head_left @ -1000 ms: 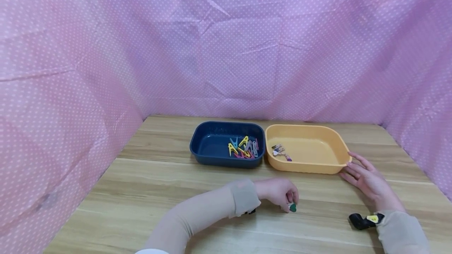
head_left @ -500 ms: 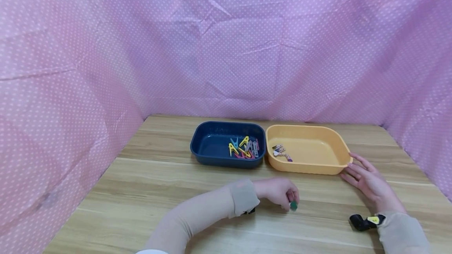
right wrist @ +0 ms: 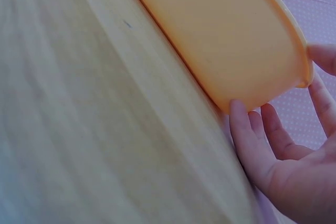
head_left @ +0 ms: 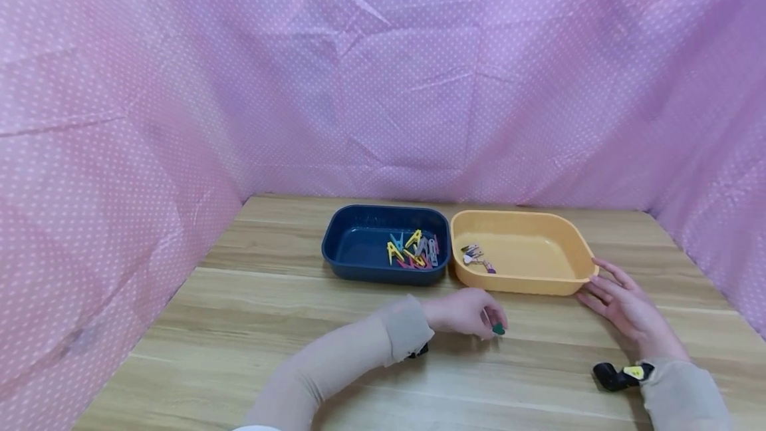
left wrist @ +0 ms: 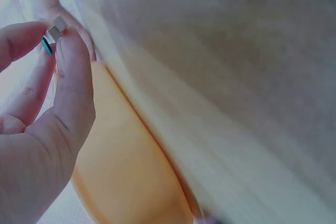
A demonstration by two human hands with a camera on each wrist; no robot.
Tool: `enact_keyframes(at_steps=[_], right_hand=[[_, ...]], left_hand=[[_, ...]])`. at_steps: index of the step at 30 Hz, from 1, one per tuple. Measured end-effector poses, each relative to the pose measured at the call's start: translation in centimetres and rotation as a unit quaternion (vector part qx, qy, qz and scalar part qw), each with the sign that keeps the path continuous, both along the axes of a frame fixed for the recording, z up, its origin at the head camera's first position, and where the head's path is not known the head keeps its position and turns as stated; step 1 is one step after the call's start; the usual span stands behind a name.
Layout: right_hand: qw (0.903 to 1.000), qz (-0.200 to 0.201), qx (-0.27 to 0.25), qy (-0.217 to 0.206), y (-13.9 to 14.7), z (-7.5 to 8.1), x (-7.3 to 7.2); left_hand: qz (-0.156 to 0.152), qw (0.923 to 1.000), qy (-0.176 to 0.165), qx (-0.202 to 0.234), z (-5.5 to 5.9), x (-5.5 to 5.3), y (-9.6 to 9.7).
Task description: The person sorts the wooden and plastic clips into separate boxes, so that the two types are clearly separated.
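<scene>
My left hand point(head_left: 469, 313) pinches a mini clothespin point(left wrist: 55, 30) between thumb and fingertips. In the left wrist view its pale square ends stick out, with a green piece at its side; the head view shows only the green heart. This hand is in front of the yellow-orange tray point(head_left: 523, 287). At that tray's front right corner is my right hand point(head_left: 628, 314), fingers spread and fairly straight, fingertips touching the wall and rim. Several small decorated clothespins point(head_left: 473, 255) lie in the left end of the tray.
A navy tray point(head_left: 353, 271) stands against the yellow-orange tray's left side, with several coloured plastic clothespins point(head_left: 413, 251) in its right half. Both rest on a wood-grain table point(head_left: 251, 324). Pink dotted cloth point(head_left: 383, 98) hangs behind and at both sides.
My left hand has shifted slightly away from me, toward the trays, with the mini clothespin, whose green heart has tilted. My right hand stays at the tray's corner.
</scene>
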State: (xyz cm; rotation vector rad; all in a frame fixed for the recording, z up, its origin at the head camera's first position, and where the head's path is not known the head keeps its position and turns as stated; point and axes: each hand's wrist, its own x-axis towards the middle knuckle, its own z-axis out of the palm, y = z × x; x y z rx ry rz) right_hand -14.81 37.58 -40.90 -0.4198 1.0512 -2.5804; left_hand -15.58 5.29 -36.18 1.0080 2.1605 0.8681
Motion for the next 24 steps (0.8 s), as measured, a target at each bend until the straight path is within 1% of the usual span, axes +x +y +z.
enact_keyframes(at_steps=[4, 6, 9, 14, 17, 20, 24], right_hand=[[0.9999, 0.004, -0.014, -0.007, -0.1, 0.1, 0.0], [0.9998, 0.007, -0.019, -0.009, -0.1, 0.2, -0.1], [0.9997, 0.008, -0.021, -0.012, -0.1, 0.1, -0.1], [0.9995, 0.002, -0.023, -0.02, 0.0, -0.1, -0.1], [0.9994, 0.001, -0.026, -0.024, 0.1, -0.2, -0.1], [0.9993, 0.004, -0.025, -0.028, 0.2, -0.2, -0.2], [0.9991, 0.012, -0.024, -0.033, 0.1, 0.1, -0.2]], left_hand=[[0.03, 0.9989, -0.019, 0.03, 0.2, -0.4, -0.5], [0.045, 0.9975, -0.036, 0.041, 0.4, -0.5, -0.8], [0.064, 0.9951, -0.051, 0.055, 0.8, -0.8, -1.2], [0.076, 0.9941, -0.03, 0.071, 1.8, -1.5, -1.9], [0.086, 0.9929, -0.02, 0.08, 2.2, -1.8, -2.2], [0.093, 0.9915, -0.015, 0.09, 2.2, -2.1, -2.6], [0.098, 0.9892, -0.019, 0.107, 1.8, -2.3, -3.0]])
